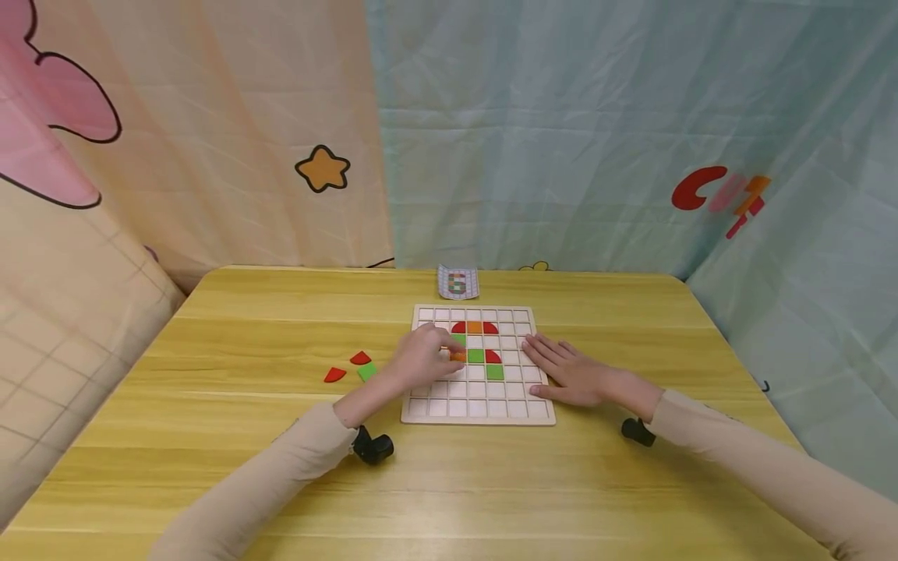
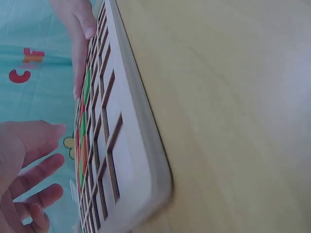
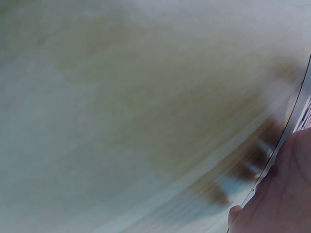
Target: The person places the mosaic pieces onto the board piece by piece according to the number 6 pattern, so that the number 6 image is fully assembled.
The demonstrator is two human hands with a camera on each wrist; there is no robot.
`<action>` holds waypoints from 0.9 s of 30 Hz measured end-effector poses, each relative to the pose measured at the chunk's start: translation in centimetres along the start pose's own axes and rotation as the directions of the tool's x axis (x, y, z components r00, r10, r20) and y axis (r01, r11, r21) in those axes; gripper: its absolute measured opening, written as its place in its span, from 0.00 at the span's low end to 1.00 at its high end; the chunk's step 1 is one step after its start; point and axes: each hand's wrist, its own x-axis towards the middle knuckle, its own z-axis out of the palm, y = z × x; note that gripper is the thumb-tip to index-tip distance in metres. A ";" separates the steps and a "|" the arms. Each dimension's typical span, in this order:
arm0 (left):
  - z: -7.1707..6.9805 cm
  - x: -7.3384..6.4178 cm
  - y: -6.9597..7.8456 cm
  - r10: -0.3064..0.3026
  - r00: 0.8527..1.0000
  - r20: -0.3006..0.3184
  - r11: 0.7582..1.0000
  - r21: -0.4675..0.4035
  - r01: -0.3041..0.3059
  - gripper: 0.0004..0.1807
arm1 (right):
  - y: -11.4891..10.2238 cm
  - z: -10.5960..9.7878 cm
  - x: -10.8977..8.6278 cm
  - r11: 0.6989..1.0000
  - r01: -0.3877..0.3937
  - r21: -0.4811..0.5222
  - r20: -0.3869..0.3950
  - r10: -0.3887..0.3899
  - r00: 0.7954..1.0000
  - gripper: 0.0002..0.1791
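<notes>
A pale wooden grid board (image 1: 477,409) lies on the table with red, orange and green tiles set in its squares. Over its left part, my left hand (image 1: 424,354) has thumb and fingers spread apart beside an orange tile (image 1: 457,357). In the left wrist view that orange tile (image 2: 84,153) sits in the board, and the fingers (image 2: 41,170) appear clear of it. A green square tile (image 1: 475,356) and a red quarter-round tile (image 1: 493,357) continue that row. My right hand (image 1: 571,372) rests on the board's right edge, fingers straight; its palm (image 3: 286,189) fills the right wrist view's corner.
Left of the board lie two red quarter-round tiles, one (image 1: 361,358) beside a loose green tile (image 1: 367,372). Behind the board stands a small card (image 1: 458,282) printed with a coloured grid pattern. Curtains (image 1: 491,140) enclose the wooden table (image 1: 596,499).
</notes>
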 end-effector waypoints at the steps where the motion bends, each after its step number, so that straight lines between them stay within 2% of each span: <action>1: -0.2 -0.2 -0.2 -0.011 1.000 -0.007 1.000 -0.008 0.011 0.10 | -0.1 -0.1 -0.1 1.000 -0.001 -0.002 0.001 0.001 1.000 0.45; 6: -1.2 -1.1 -1.2 -0.066 0.998 -0.021 0.998 -0.008 0.065 0.12 | -0.3 -0.3 -0.2 1.000 -0.011 -0.012 0.014 0.011 1.000 0.45; 10: -2.1 -1.9 -2.2 -0.083 0.996 -0.018 0.997 -0.007 0.083 0.13 | -0.3 -0.3 -0.3 1.000 -0.020 -0.007 0.026 0.020 0.999 0.45; 15: -3.6 -2.7 -3.8 -0.061 0.998 -0.027 0.998 -0.027 0.060 0.15 | -0.3 -0.2 -0.1 1.000 -0.029 -0.009 0.026 0.029 0.999 0.45; 20: -5.5 -3.6 -5.5 -0.030 0.998 -0.063 0.998 -0.049 0.027 0.18 | -0.5 -0.5 0.0 1.000 -0.028 -0.002 0.026 0.028 0.999 0.45; 27: -6.8 -5.3 -7.8 -0.011 0.999 -0.038 0.999 -0.034 0.010 0.18 | -0.4 -0.3 -0.1 1.000 -0.019 -0.006 0.016 0.019 1.000 0.45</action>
